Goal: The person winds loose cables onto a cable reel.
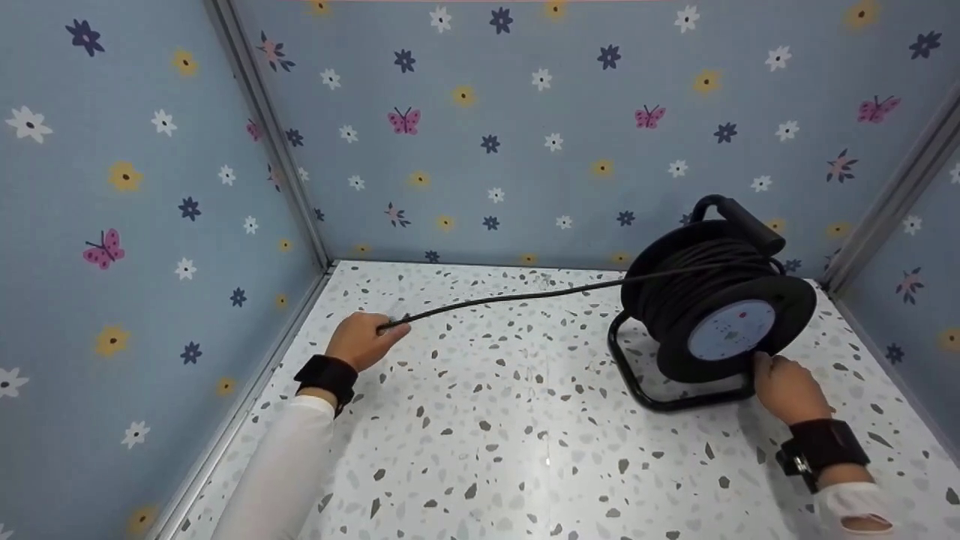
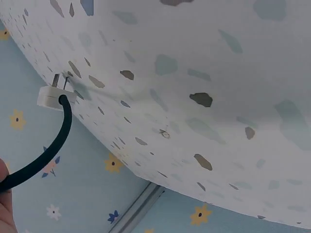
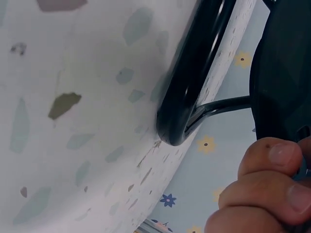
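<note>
A black cable reel (image 1: 793, 304) stands on its tubular frame (image 1: 697, 402) at the right, with dark cable wound on its drum. From the drum a length of cable (image 1: 517, 297) runs leftward through the air to my left hand (image 1: 360, 341), which grips it between thumb and fingers. Beyond that grip, the left wrist view shows a white plug (image 2: 48, 98) with metal pins at the cable's end. My right hand (image 1: 791, 386) holds the frame at the reel's lower right side. Its fingers (image 3: 262, 194) are curled in the right wrist view; the palm side is hidden.
The white speckled table (image 1: 480, 450) lies under both hands. Blue walls with flowers and butterflies (image 1: 525, 165) enclose it at the back and both sides, with metal strips (image 1: 274, 135) at the corners. The reel's carrying handle (image 1: 752, 225) rises close to the back wall.
</note>
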A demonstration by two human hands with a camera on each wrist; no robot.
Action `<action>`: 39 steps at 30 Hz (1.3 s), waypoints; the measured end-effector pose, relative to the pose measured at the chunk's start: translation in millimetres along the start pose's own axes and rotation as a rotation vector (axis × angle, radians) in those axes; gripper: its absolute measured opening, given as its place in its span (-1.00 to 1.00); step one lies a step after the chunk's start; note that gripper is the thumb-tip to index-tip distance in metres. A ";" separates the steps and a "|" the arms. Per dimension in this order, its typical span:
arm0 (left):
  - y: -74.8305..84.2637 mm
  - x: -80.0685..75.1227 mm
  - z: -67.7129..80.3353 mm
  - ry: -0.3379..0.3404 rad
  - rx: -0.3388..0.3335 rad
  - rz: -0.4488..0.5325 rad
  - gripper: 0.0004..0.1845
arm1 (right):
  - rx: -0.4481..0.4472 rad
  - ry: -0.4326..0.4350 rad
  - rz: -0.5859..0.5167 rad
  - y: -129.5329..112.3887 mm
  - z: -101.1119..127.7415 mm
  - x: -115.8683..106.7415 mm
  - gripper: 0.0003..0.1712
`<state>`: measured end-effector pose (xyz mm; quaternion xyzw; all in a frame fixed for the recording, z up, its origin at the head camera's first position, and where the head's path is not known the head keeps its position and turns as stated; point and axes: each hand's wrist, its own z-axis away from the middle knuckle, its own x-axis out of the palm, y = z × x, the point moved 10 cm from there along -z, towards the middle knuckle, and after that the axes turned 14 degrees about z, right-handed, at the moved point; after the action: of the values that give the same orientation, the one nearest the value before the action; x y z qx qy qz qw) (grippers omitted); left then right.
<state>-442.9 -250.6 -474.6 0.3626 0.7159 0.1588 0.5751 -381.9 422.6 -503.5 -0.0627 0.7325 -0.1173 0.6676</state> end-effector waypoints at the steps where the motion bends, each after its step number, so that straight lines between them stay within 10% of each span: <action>1: 3.6 2.6 1.7 -0.005 0.028 -0.010 -0.42 | -0.003 -0.010 0.002 -1.3 0.5 2.4 -0.26; 27: 101.7 95.4 20.6 -0.266 0.422 -0.145 -0.36 | -0.096 -0.212 0.002 -77.0 20.0 44.1 -0.25; 39: 143.9 99.9 18.6 -0.043 0.570 -0.072 -0.54 | -0.117 -0.207 -0.096 -120.3 27.6 37.4 -0.44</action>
<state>-384.6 -85.2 -458.0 0.4872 0.7318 -0.0773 0.4703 -366.1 294.8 -511.0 -0.1481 0.6614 -0.0991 0.7285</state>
